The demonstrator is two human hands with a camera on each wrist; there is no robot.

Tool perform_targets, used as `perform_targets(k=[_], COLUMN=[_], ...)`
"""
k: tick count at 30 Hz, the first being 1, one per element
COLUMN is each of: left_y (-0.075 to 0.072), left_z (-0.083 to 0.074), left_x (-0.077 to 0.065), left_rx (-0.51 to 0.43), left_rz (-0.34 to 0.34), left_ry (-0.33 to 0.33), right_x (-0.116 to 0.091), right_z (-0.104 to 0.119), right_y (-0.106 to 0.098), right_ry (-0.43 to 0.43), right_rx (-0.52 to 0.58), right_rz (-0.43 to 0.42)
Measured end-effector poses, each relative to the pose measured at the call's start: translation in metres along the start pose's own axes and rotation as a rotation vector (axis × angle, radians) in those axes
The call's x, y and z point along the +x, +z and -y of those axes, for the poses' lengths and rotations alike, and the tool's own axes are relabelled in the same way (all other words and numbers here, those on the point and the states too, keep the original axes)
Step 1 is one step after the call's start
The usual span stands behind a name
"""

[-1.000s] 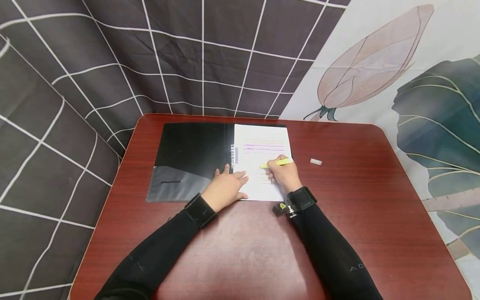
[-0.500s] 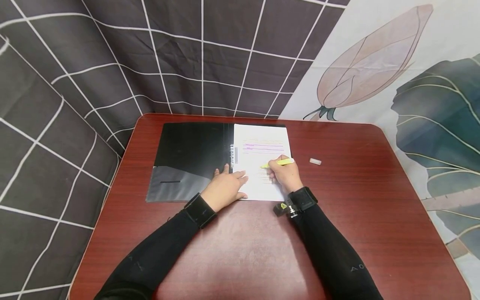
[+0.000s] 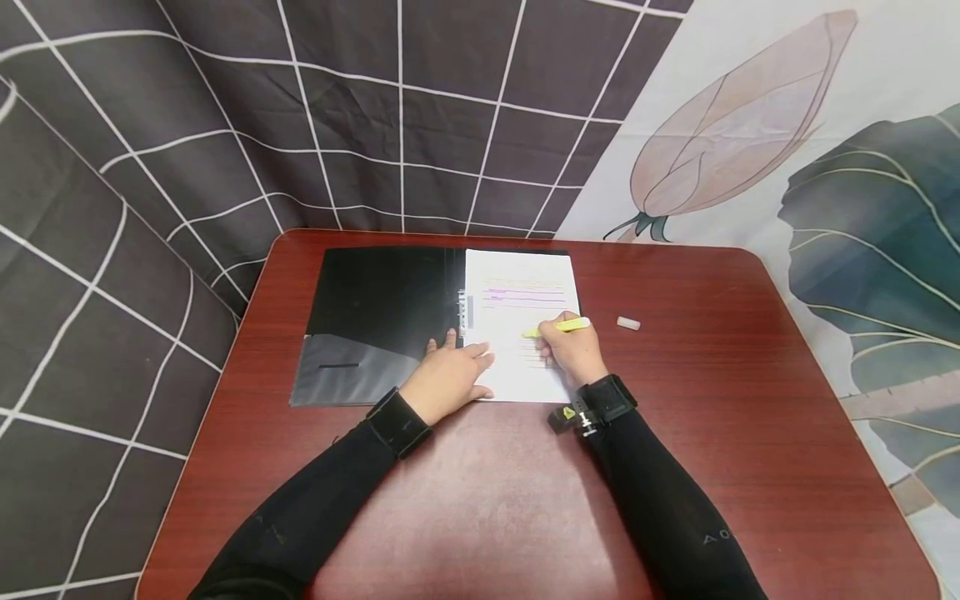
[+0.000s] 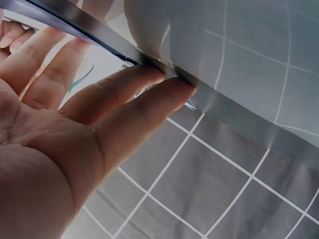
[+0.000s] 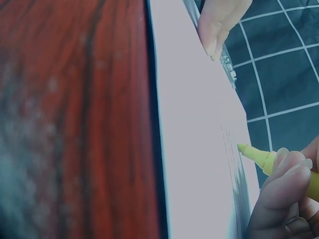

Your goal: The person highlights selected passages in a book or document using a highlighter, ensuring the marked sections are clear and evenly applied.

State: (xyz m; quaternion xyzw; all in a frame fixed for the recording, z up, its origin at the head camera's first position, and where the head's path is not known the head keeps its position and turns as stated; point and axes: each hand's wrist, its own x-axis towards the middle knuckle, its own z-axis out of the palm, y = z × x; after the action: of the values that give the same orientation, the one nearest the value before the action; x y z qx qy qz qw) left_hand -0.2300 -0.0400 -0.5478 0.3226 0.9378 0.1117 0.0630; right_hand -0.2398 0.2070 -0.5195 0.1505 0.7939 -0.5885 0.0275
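In the head view a black ring binder (image 3: 384, 292) lies spread on the table, with white printed paper (image 3: 517, 267) on its right side. Purple lines mark some of the text near the top. My right hand (image 3: 572, 350) pinches a yellow highlighter (image 3: 570, 324) above the middle of the page. The highlighter's uncapped tip (image 5: 242, 148) shows at the text lines in the right wrist view. My left hand (image 3: 442, 375) rests with fingers spread across the binder's spine and the paper's left edge. Extended left fingers (image 4: 134, 94) touch the binder in the left wrist view.
A small white cap-like piece (image 3: 628, 323) lies on the red-brown table (image 3: 712, 400), right of the binder. Grey checked cloth (image 3: 345, 108) hangs behind and to the left. A flower-print cloth (image 3: 750, 50) hangs at the right.
The highlighter tip has shifted very slightly right along the page with my right hand. My left hand stays in place on the binder and paper. The head view has shifted a little.
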Motion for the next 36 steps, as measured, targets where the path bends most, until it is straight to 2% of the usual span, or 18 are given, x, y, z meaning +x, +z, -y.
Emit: perform_targets(k=[7,24,36], left_y=[0.001,-0.002,0.0], left_z=[0.001,-0.002,0.0], left_x=[0.001,-0.002,-0.001], left_rx=[0.017,-0.015,0.009], left_rz=[0.017,-0.001,-0.003], left_ry=[-0.01,-0.004,0.003], right_x=[-0.001,-0.001,0.0], right_z=[0.0,-0.003,-0.005], right_y=[-0.003,-0.009,-0.011], right_ry=[-0.013,-0.021,-0.012], right_rx=[0.002,-0.014,0.024], right_rz=[-0.007,-0.017,-0.019])
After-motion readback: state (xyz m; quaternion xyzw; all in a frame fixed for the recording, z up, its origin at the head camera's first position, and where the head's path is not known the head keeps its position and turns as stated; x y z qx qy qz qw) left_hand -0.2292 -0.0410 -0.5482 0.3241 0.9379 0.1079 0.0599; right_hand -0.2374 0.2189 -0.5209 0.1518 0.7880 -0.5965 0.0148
